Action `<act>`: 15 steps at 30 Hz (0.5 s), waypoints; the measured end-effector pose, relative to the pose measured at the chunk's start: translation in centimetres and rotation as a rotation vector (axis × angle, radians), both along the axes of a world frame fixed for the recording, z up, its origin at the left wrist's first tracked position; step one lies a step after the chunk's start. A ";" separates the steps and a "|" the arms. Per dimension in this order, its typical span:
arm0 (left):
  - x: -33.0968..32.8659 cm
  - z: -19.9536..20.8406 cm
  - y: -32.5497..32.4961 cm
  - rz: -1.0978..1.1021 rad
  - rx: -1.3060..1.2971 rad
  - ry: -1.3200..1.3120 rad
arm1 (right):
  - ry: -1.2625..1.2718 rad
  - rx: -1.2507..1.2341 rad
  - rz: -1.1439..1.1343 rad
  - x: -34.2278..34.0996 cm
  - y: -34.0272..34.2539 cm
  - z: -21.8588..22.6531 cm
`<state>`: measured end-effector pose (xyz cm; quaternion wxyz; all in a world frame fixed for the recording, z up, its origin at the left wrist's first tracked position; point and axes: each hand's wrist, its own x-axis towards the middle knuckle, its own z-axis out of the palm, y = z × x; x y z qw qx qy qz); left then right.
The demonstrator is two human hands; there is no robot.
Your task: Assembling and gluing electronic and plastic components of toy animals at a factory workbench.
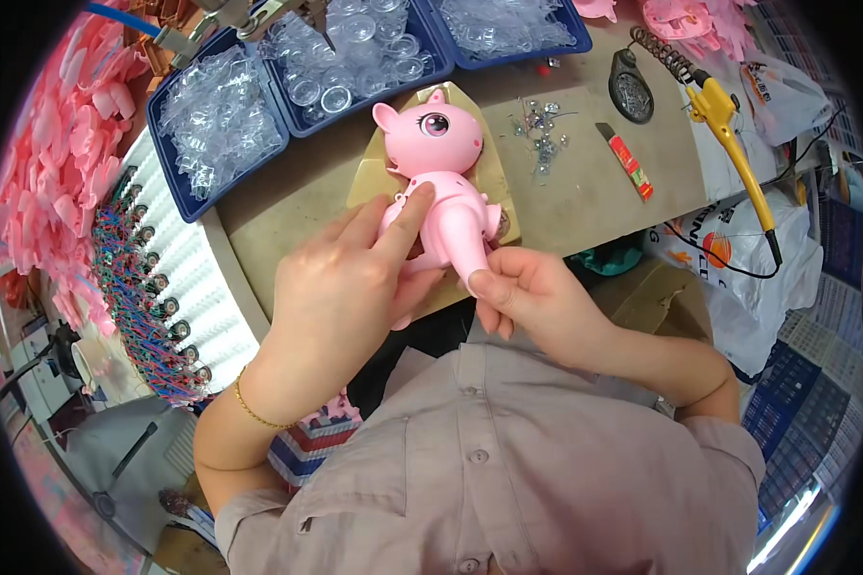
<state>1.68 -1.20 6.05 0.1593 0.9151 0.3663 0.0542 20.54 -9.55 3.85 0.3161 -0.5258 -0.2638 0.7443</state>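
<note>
A pink toy pony (433, 139) with a large printed eye lies on its side on a yellowish board (369, 172), its head toward the far side. My left hand (340, 268) lies over the toy's body, index finger stretched along it and thumb at its lower part. My right hand (523, 292) pinches the end of one pink leg between thumb and fingers, close to the table's near edge. What the left hand's curled fingers touch underneath is hidden.
Blue bins (280, 144) of clear plastic parts line the far side. Pink parts (67, 115) and bundled wires with small speakers (149, 287) are at left. On the right are a soldering iron (753, 182), its stand (631, 86), a red-handled blade (628, 165) and small loose parts (544, 134).
</note>
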 end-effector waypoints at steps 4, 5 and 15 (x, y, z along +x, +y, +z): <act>-0.1 -0.2 0.3 -0.062 0.106 -0.038 | -0.209 0.005 0.343 2.9 2.3 2.1; -0.1 -0.4 0.3 -0.043 0.105 -0.031 | -0.453 0.182 0.327 3.3 2.7 1.9; 0.0 -1.1 -0.1 -0.055 0.166 -0.119 | -1.160 0.974 0.361 -1.7 15.3 -1.2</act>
